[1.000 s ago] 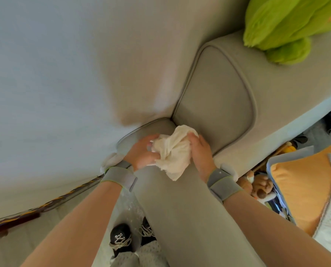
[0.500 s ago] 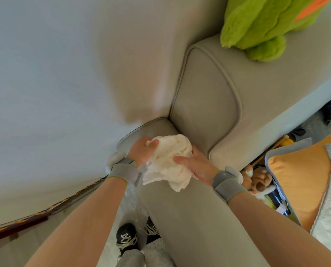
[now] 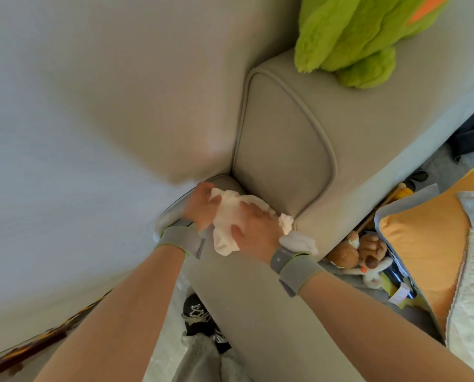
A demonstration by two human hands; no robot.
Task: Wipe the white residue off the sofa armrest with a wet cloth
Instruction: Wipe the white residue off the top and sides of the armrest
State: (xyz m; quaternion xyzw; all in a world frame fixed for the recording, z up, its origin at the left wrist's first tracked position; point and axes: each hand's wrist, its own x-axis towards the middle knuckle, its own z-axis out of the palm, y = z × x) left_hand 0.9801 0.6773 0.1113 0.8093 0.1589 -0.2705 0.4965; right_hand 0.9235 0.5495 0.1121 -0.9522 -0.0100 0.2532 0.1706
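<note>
Right hand point(image 3: 253, 230) flat, fingers spread, pressing white cloth point(image 3: 227, 213) onto grey sofa armrest point(image 3: 246, 307). Left hand point(image 3: 201, 205) gripping cloth's left edge. Cloth bunched at armrest's far end, against back cushion point(image 3: 282, 150). Green plush toy point(image 3: 354, 37) on sofa top.

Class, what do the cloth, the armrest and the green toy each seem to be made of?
Cloth: soft white fabric, probably cotton; it crumples and folds. Armrest: beige woven upholstery, matte, with piped seams. Green toy: plush, likely synthetic; fuzzy pile.
</note>
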